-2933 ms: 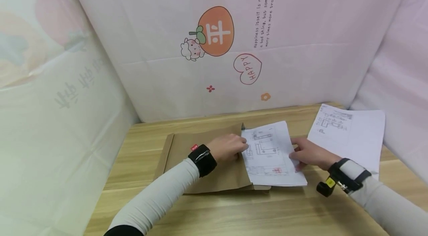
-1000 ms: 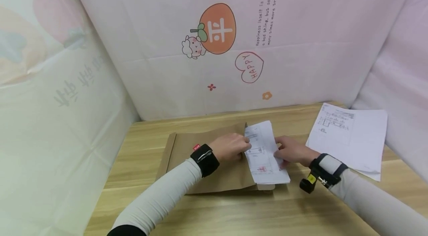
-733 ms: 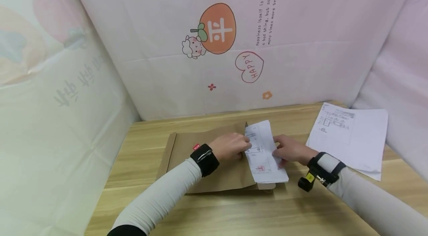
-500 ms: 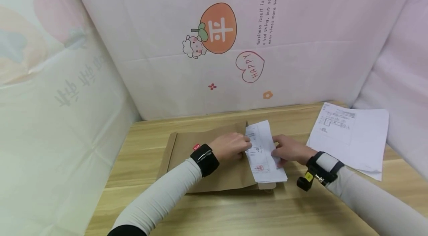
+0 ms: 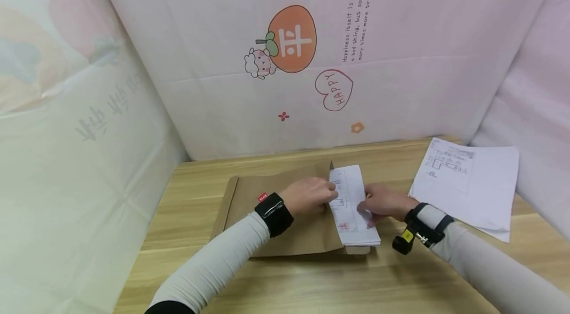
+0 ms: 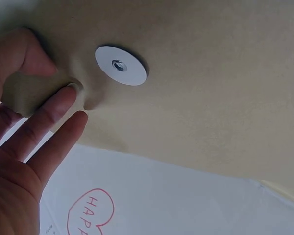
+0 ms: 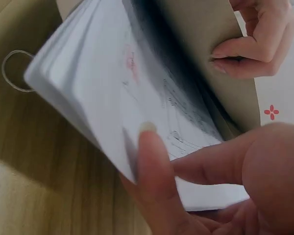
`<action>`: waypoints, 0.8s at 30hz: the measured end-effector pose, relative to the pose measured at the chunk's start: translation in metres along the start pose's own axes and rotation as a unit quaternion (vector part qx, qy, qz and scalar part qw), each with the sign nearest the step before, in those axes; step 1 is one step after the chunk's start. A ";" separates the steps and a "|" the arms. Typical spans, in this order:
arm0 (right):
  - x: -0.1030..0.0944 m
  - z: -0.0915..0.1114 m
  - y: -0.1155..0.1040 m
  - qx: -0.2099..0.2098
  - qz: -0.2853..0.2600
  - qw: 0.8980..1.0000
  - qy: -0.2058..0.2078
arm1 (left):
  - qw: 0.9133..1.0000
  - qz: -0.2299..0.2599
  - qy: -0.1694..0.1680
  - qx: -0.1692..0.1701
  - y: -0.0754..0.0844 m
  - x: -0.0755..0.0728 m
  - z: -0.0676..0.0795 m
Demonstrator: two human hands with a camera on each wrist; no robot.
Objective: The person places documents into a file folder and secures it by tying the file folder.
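A brown kraft paper document envelope (image 5: 307,235) lies on the table with its mouth facing right. My left hand (image 5: 309,196) pinches the upper sheet of that mouth between thumb and fingers, lifting it. In the left wrist view a white round button (image 6: 121,65) sits on the kraft paper near those fingers. A stack of printed drawing sheets (image 5: 348,212) reaches partway into the envelope, its left part hidden under the kraft paper. My right hand (image 5: 386,201) grips the stack's right edge, thumb on top and other fingers beneath.
At the right rear of the wooden table (image 5: 276,284) lies another pile of printed sheets (image 5: 485,185). Patterned white cloth (image 5: 213,106) hangs behind the table and on both sides. A thin string loop (image 7: 4,73) shows beside the stack in the right wrist view.
The stack has slid left, deeper into the envelope, and less of it shows. My right hand has moved left with it. My left hand keeps its hold on the envelope's edge.
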State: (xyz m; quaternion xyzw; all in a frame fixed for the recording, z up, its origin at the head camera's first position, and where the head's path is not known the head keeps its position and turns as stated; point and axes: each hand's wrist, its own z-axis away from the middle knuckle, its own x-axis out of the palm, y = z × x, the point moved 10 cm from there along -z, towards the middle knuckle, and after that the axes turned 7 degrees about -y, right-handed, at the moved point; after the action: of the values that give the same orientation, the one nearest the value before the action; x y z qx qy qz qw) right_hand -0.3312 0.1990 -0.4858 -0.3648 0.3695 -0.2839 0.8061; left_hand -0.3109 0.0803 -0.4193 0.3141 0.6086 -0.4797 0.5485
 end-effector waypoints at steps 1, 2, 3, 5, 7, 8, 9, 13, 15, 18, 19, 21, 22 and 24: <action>0.000 -0.001 0.000 -0.002 0.003 1.000 0.004 | 1.000 -0.002 -0.001 -0.001 0.000 0.001 0.000; -0.001 -0.001 0.000 -0.003 0.009 1.000 0.011 | 1.000 -0.003 0.001 -0.002 0.000 0.000 0.000; -0.003 -0.001 0.000 -0.004 0.021 1.000 0.023 | 1.000 -0.005 0.001 -0.003 0.000 0.001 0.001; -0.006 -0.001 -0.001 -0.008 0.053 0.998 0.044 | 1.000 -0.006 0.001 -0.005 -0.001 0.001 0.001; -0.010 -0.001 -0.003 -0.010 0.085 0.994 0.064 | 1.000 -0.006 0.001 -0.005 -0.001 0.001 0.001; -0.012 -0.001 -0.004 -0.009 0.101 0.992 0.074 | 1.000 -0.005 0.001 -0.006 -0.001 0.001 0.002; -0.014 -0.001 -0.006 -0.012 0.121 0.989 0.082 | 1.000 -0.005 0.000 -0.006 -0.001 0.002 0.001; -0.018 -0.002 -0.015 -0.025 0.171 0.980 0.101 | 1.000 -0.013 -0.004 -0.008 -0.001 0.003 0.001; -0.018 -0.002 -0.019 -0.033 0.187 0.976 0.105 | 1.000 -0.020 -0.008 -0.009 -0.001 0.005 0.001; -0.015 -0.003 -0.021 -0.041 0.171 0.980 0.093 | 0.999 -0.028 -0.012 -0.010 -0.001 0.006 0.002; -0.013 -0.002 -0.021 -0.043 0.164 0.982 0.088 | 0.999 -0.028 -0.013 -0.010 0.000 0.006 0.002; -0.011 -0.003 -0.021 -0.045 0.143 0.986 0.076 | 1.000 -0.027 -0.012 -0.008 0.000 0.005 0.003; -0.009 -0.004 -0.020 -0.045 0.131 0.988 0.072 | 1.000 -0.025 -0.011 -0.008 0.001 0.005 0.003; -0.007 -0.005 -0.018 -0.043 0.113 0.991 0.064 | 1.000 -0.023 -0.009 -0.007 0.002 0.004 0.003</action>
State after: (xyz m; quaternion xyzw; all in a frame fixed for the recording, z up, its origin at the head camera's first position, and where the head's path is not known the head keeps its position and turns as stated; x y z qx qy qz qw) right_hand -0.3429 0.1923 -0.4714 -0.3360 0.4714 -0.1972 0.7912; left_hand -0.3094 0.0778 -0.4239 0.2924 0.6138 -0.4906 0.5450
